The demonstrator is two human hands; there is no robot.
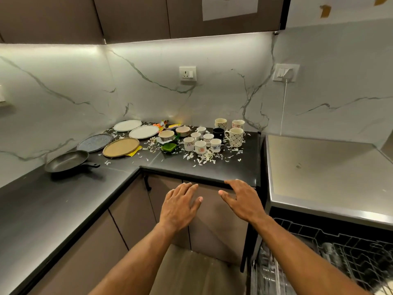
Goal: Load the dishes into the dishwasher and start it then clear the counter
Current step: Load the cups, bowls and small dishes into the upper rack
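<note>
While both hands, left hand and right hand, hung spread and empty mid-frame, loading looked barely begun. Dishes crowded the counter; the rack at lower right was out.

- No readable words, brands or numbers anywhere.
- White paper sheet on the far upper cabinet door: a faint small mark near the top edge, too small to read.
- Orange and yellow snack wrappers at the far side of the counter: printing blurred, illegible.
- Patterned mugs and cups: decoration only, no lettering made out.
</note>
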